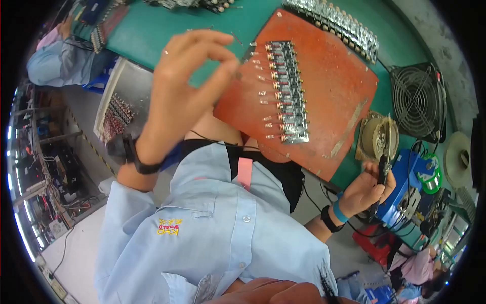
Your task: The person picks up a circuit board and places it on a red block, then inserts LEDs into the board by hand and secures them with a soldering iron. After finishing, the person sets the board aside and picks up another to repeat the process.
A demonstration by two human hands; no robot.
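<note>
My left hand [190, 76] is raised over the left edge of an orange-red work board [334, 86]. Its thumb and index finger meet in a pinch; whatever they hold, if anything, is too small to make out. On the board lies a panel of small circuit boards [288, 91], with clear-tipped parts on leads sticking out along its left side. At the right, my right hand [365, 190] is closed round the black handle of a soldering iron [383, 175]. The iron's tip points away from me, in front of a brownish round spool [373, 138].
A black fan [417, 101] stands at the right, with a blue box-shaped unit [405, 177] nearer me. More circuit panels [334, 25] lie at the far edge of the green table [136, 38]. Left of me is a white tray [114, 86] of parts. Other people sit nearby.
</note>
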